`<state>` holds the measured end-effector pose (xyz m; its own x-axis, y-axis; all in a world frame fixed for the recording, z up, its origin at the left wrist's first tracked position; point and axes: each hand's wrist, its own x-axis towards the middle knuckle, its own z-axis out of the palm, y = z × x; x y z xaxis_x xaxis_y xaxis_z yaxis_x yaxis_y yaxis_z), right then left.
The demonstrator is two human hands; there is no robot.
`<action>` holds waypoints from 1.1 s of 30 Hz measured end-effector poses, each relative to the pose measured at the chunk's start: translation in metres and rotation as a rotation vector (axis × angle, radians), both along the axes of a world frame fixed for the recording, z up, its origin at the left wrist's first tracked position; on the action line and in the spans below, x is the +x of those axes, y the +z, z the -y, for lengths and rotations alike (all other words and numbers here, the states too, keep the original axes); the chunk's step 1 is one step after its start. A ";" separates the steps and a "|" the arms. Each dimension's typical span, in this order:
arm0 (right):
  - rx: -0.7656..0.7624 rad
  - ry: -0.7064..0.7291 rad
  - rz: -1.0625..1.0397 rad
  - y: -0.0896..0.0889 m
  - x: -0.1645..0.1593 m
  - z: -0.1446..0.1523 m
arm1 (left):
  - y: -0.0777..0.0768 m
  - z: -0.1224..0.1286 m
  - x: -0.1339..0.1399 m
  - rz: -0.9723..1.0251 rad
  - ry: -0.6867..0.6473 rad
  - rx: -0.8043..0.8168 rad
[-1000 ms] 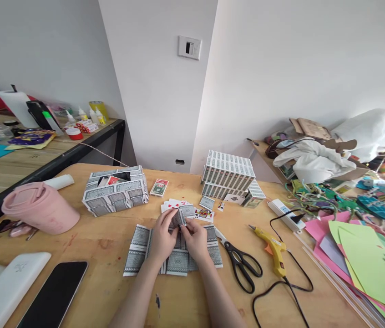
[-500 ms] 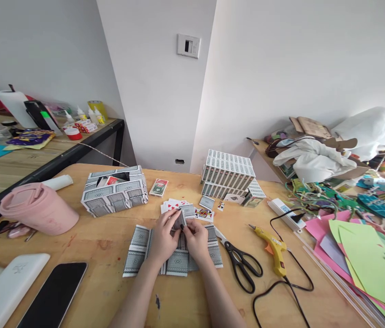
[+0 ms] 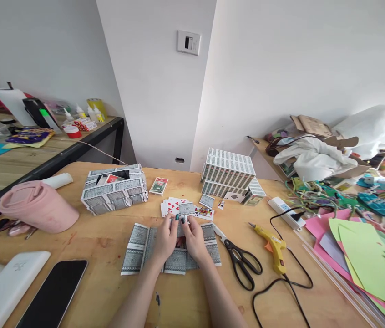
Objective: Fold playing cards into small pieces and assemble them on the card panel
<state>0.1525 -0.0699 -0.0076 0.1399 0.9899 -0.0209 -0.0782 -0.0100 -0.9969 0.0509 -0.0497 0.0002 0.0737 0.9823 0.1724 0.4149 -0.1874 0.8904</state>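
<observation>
My left hand [image 3: 165, 238] and my right hand [image 3: 194, 238] are close together, thumbs side by side and pointing forward. Between them they pinch a grey-backed playing card [image 3: 180, 231], mostly covered by the fingers. Beneath the hands lies a flat panel of joined grey-backed cards [image 3: 134, 259], its middle partly hidden by my hands and forearms. Just beyond the fingertips are loose playing cards [image 3: 172, 206], some face up with red hearts, one with its grey back showing. Black-handled scissors [image 3: 240, 262] lie right of the panel.
A yellow glue gun [image 3: 272, 248] with a black cable lies at right, near a white power strip [image 3: 286, 212]. Behind stand a card-covered box [image 3: 115, 191], a card pack [image 3: 159, 186] and stacked card boxes [image 3: 228, 171]. A pink cup [image 3: 38, 207] and black phone [image 3: 54, 294] are left.
Both thumbs have turned to point forward, side by side, over the card. The card, standing up between the fingers before, is now lower and more covered. The view has shifted slightly.
</observation>
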 end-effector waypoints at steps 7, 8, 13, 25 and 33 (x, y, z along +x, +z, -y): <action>0.069 -0.222 0.257 0.002 -0.001 -0.001 | 0.002 0.004 0.012 0.059 0.013 -0.041; 0.053 -0.216 0.224 0.004 -0.003 0.000 | 0.002 0.003 0.013 0.101 0.017 -0.048; -0.044 -0.169 0.013 0.010 -0.010 0.003 | 0.002 0.000 0.012 0.248 0.021 -0.087; 0.066 -0.288 0.358 0.001 -0.005 -0.002 | 0.002 0.002 0.010 -0.065 0.098 0.037; 0.043 -0.274 0.213 0.003 -0.006 -0.002 | -0.002 0.003 0.011 0.044 0.133 0.012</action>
